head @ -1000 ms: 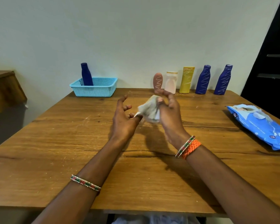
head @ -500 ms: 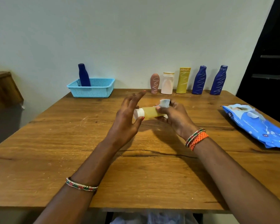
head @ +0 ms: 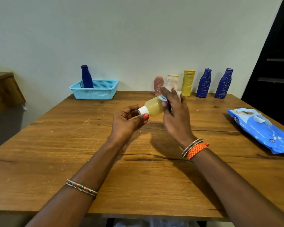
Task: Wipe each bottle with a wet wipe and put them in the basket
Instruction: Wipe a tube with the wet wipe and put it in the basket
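L hand (head: pixel 127 122) pinches bottle (head: pixel 154 106) by cap end; axis runs near-left to far-right. R hand (head: pixel 175 114) presses wipe (head: pixel 163 97) on it. Basket (head: pixel 95 90) far left, nearer L hand.

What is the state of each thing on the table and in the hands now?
Yellow bottle: capped, tilted, held in air.
Wipe: crumpled, pressed on the bottle.
Left hand: pinches the cap.
Right hand: holds the wipe.
Basket: holds one upright blue bottle.
Wipe pack: lying flat.
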